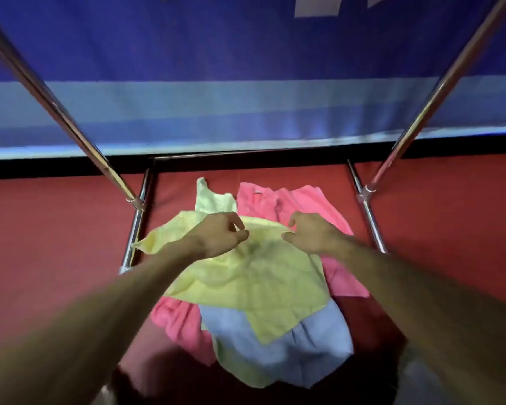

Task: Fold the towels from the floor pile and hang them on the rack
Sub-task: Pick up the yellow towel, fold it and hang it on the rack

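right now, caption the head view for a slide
Left hand and right hand pinch a yellow towel over the floor pile, inside the chrome rack.

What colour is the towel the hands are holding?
Pale yellow, in the head view: the towel pinched by left hand and right hand.

I see my left grip and right grip close together, fingers curled, each pinching the far edge of a crumpled pale yellow cloth towel that tops the pile. Beneath it a pink terry towel spreads far and right, and a light blue towel lies on the near side, all on the red floor. The chrome tube rack frames the pile, with slanted poles left and right.
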